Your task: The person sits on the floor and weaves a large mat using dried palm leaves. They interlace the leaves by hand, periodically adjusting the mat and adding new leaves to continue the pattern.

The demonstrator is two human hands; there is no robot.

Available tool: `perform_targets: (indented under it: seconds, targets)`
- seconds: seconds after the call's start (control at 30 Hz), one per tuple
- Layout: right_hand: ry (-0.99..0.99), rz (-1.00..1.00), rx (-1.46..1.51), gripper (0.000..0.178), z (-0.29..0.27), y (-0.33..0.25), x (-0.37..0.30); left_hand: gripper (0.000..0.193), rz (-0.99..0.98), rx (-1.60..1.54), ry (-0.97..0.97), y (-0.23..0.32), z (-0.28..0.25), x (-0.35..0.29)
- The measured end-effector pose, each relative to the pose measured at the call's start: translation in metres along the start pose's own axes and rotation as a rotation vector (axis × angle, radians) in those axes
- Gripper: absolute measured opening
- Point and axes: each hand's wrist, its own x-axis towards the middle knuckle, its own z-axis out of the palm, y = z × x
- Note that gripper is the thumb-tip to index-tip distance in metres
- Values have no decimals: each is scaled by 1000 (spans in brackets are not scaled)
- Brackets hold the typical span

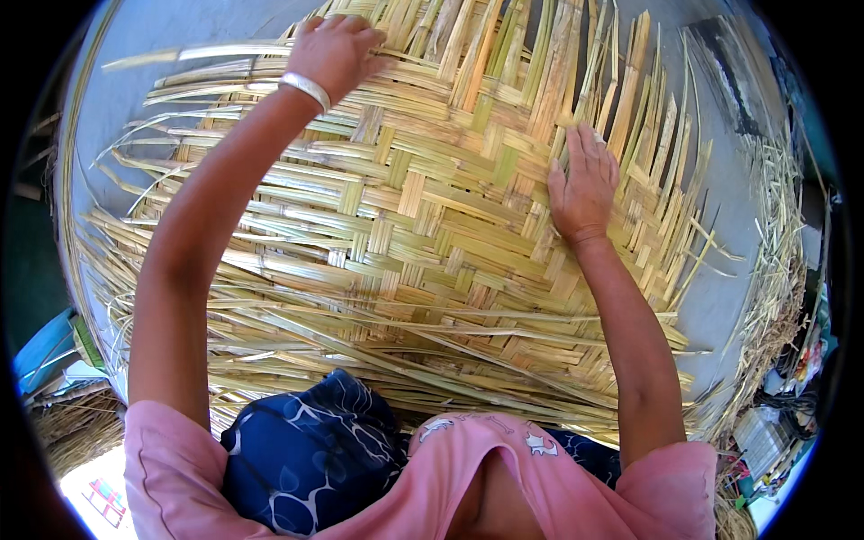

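Observation:
A large mat [432,193] of flat, pale yellow-green split reed strips lies spread before me, woven in the middle with loose ends fanning out at its edges. My left hand [335,56], with a white bangle [306,92] on the wrist, is at the far left part of the mat. Its fingers bend over the crosswise strips [405,76] there, slightly blurred. Farther right, my right hand [585,184] lies flat on the weave, its fingers stretched toward the lengthwise strips [553,67] at the far side.
Long loose strips [432,360] lie across the near side by my lap. Grey floor [720,216] shows around the mat. A heap of thin shavings [774,234] lines the right side, with mixed clutter [765,441] beyond. A blue object [43,351] stands at the left.

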Motion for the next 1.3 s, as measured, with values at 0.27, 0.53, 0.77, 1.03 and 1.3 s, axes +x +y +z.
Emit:
perform_targets:
  seconds: [0.27, 0.53, 0.77, 1.03, 1.3]
  targets:
    - [41, -5, -13, 57, 4, 1, 0, 59, 104, -161, 47, 110, 30, -6]
    - [0, -33, -40, 56, -4, 2, 4, 56, 96, -198, 32, 114, 28, -3]
    - [-6, -25, -16, 50, -8, -1, 5, 52, 115, -191, 4, 113, 24, -4]
    - [112, 30, -27, 47, 3, 2, -5, 49, 112, -201, 46, 117, 31, -8]
    - [76, 63, -7, 44, 2, 2, -2, 48, 106, -171, 73, 118, 31, -9]
